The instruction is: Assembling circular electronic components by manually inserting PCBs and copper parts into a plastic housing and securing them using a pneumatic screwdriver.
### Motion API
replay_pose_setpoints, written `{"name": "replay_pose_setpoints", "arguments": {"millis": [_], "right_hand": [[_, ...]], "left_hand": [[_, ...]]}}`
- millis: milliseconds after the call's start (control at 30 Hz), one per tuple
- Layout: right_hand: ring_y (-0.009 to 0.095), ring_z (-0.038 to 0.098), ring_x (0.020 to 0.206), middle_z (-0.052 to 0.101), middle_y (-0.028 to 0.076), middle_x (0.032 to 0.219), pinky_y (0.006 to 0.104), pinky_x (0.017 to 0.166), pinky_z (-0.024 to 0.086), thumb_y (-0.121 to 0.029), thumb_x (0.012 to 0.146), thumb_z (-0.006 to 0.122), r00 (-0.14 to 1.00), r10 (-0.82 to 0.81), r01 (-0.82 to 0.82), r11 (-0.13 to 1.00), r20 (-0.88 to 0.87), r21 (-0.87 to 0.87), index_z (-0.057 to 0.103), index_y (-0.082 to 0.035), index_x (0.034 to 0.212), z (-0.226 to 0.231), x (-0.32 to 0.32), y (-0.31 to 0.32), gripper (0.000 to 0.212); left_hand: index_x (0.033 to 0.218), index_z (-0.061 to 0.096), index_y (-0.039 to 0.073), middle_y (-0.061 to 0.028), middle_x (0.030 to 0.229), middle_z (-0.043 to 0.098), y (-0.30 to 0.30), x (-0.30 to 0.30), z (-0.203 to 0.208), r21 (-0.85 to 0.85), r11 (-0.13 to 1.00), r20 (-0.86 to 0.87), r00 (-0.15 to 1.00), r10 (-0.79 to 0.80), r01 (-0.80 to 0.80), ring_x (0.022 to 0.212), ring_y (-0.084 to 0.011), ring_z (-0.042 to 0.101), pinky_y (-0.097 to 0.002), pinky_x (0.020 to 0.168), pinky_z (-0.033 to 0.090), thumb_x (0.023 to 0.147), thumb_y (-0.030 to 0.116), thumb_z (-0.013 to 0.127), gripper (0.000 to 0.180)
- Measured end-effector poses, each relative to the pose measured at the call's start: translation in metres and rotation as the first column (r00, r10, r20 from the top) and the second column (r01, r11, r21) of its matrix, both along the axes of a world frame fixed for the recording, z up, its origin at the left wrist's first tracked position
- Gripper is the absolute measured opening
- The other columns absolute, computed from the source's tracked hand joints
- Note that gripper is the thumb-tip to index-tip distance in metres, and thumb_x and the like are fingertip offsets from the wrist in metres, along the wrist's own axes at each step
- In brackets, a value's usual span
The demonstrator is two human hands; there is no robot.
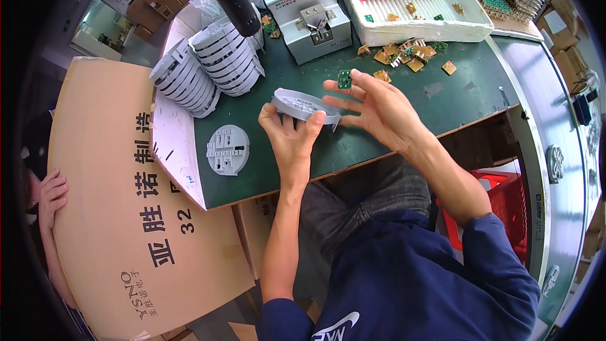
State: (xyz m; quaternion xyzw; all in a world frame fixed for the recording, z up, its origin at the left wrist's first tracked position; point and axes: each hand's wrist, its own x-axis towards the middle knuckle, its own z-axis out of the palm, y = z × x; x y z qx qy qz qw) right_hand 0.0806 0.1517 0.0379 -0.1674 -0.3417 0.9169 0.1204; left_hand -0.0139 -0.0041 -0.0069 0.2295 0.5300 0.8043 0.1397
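My left hand [287,132] grips a round grey plastic housing [300,105] by its rim, tilted above the green table. Between the thumb and forefinger of my right hand [385,110] is a small green circuit board [344,79], raised just beyond the housing. The other right fingers are spread beside the housing's rim; whether they touch it I cannot tell. Another round grey plastic part [228,150] lies flat on the table to the left. Loose small circuit boards [413,55], several of them brown, are scattered beyond my right hand.
Stacked grey round parts [226,57] stand at the left, near a white board edge [180,151]. Behind sits a grey-green machine [309,16]; a dark tube [230,0] hangs over the table. A white foam tray [429,31] holds gloves. Someone else's hand [53,196] rests on a large carton [107,202].
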Motion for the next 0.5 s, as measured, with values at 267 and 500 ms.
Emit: {"name": "replay_pose_setpoints", "arguments": {"millis": [267,500], "right_hand": [[0.016,0.061,0.122,0.068,0.013,0.128,0.039,0.107,0.046,-0.035,0.109,0.055,0.985,0.115,-0.17,0.748,0.127,0.642,0.057,-0.005,0.126,-0.009,-0.009,0.028,0.035],[0.014,0.059,0.118,0.067,0.006,0.126,0.0404,0.106,0.048,-0.028,0.108,0.057,0.968,0.14,-0.02,0.871,-0.209,0.49,0.062,-0.001,0.134,-0.006,0.013,0.024,0.038]], "left_hand": [[0.15,0.024,-0.002,-0.0294,0.152,0.038,-0.03,0.014,0.006,-0.454,0.859,-0.41,0.912,0.035,-0.237,0.145,-0.0366,0.037,-0.0483,0.121,0.029,0.082,0.034,0.09,0.101],[0.143,0.054,-0.002,-0.0186,0.136,0.061,-0.032,0.025,0.027,-0.381,0.891,-0.474,0.88,0.043,-0.249,0.126,-0.0286,0.06,-0.0404,0.109,0.046,0.096,0.021,0.075,0.056]]}}
